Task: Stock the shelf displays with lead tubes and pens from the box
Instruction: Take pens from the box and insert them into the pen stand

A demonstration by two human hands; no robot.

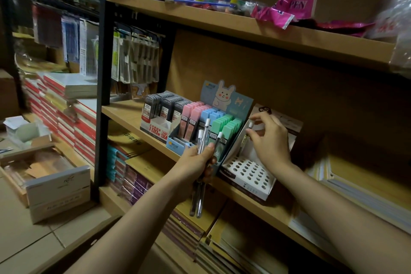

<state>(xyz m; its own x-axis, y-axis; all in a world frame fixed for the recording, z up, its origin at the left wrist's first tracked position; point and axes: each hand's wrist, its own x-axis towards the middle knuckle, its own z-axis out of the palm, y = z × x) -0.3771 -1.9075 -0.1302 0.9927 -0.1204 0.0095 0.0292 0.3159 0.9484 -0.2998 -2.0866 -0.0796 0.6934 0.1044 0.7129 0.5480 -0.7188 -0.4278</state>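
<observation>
My left hand (195, 162) grips a bunch of clear lead tubes (202, 140) with white caps, held upright in front of the middle shelf. To the right, my right hand (269, 138) pinches one white-capped lead tube (247, 138) by its top, standing it at the back left of a white display stand (246, 173). The stand's sloped top has several round holes, most of them vacant. The tube's lower end is hidden behind the stand's side wall.
Left of the stand sit a bunny display (206, 127) with pink, blue and green lead cases and a grey lead-case display (160, 115). The wooden shelf (124, 111) has notebooks stacked below. An open cardboard box (42, 171) lies on the floor at left.
</observation>
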